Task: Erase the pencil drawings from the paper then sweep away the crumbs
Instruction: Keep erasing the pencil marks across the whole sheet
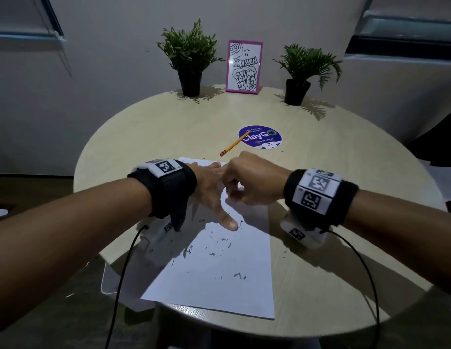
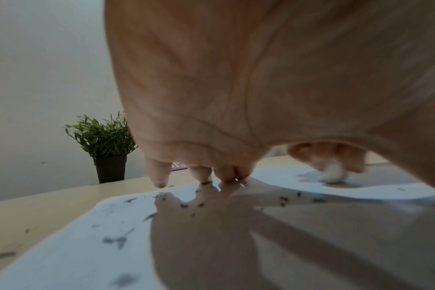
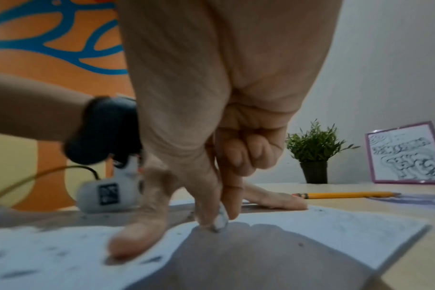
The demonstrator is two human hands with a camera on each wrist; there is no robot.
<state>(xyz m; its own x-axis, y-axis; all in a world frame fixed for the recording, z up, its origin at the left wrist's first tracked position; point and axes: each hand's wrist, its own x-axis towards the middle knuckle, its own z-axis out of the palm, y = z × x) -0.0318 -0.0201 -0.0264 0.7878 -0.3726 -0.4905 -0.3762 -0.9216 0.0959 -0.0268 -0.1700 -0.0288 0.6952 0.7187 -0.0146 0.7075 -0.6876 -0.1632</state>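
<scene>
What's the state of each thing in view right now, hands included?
paper: flat on the table, strewn with dark crumbs, near corner overhanging the edge
eraser: pinched in the right hand, tip on the paper
right hand: curled round the eraser
left hand: fingers spread flat, pressing the paper down
crumbs: scattered, unswept
pencil: lying loose beyond the paper, untouched
picture frame: upright
two potted plants: upright

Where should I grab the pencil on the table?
Take the pencil mid-shaft, from above, pinching across its width. It lies flat and slanted, eraser end nearest the paper, tip on the purple sticker, untouched by both hands, so the middle is clear.
</scene>
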